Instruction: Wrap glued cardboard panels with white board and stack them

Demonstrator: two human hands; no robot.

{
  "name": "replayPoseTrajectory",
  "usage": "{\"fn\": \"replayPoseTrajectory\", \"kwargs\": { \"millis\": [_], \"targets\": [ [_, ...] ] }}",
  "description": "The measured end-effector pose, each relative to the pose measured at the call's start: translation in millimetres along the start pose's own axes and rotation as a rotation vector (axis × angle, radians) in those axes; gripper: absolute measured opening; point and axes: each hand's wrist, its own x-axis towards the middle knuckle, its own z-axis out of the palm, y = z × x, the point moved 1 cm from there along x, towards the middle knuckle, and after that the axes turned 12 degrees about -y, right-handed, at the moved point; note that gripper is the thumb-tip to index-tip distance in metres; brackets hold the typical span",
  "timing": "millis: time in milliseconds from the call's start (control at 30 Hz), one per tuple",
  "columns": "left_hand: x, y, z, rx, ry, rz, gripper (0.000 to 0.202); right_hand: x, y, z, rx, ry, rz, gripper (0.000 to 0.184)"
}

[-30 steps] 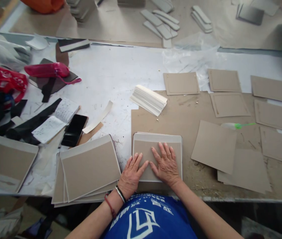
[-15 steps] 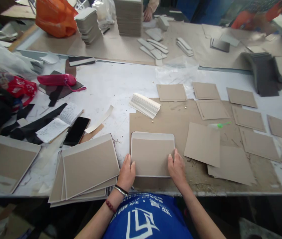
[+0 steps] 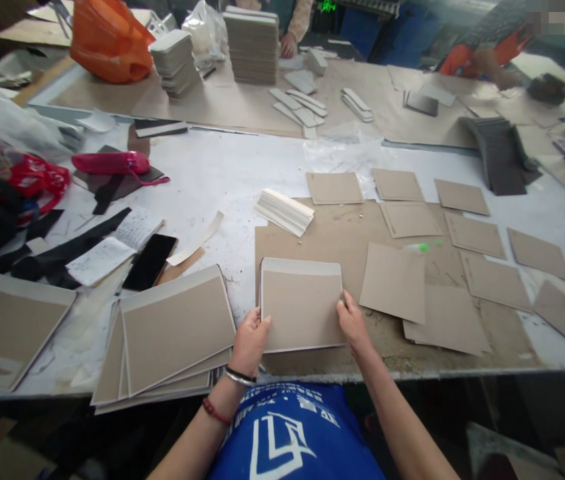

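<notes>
A tan cardboard panel [image 3: 302, 307] with a pale strip along its top edge is held in front of me, slightly tilted. My left hand [image 3: 251, 337] grips its left side, thumb on top and fingers at the edge. On the opposite side, my right hand [image 3: 354, 323] pinches the right edge. Left of it lies a fanned stack of similar panels [image 3: 177, 330], and another panel [image 3: 17, 327] rests farther left. Plain cardboard pieces [image 3: 395, 283] are to the right. Beyond the held panel sits a bundle of white strips [image 3: 284, 212].
Several small tan cards [image 3: 475, 235] are spread over the right side. A phone [image 3: 151, 262], an open notebook [image 3: 100, 260] and a pink pouch [image 3: 111, 162] lie on the left. At the far table are board stacks [image 3: 251, 47], an orange bag [image 3: 109, 43] and another person's hand [image 3: 288, 45].
The held panel has tilted, its right side rising a little, with both hands still on its edges. My view has shifted slightly to the right.
</notes>
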Motion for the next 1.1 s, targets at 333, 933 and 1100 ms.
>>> {"fn": "replayPoseTrajectory", "kwargs": {
  "millis": [333,933,1100],
  "targets": [
    [2,10,-21.7,-0.389,-0.099,-0.159,0.038,-34,-27,-37,0.277,-0.212,-0.062,0.043],
    [-25,33,-48.5,-0.340,-0.019,-0.051,0.043,-57,-65,17,0.368,-0.429,-0.028,0.050],
    [-50,43,-107.5,-0.280,0.172,-0.102,0.045,-61,-89,62,0.267,-0.573,-0.188,0.035]
  ]
}}
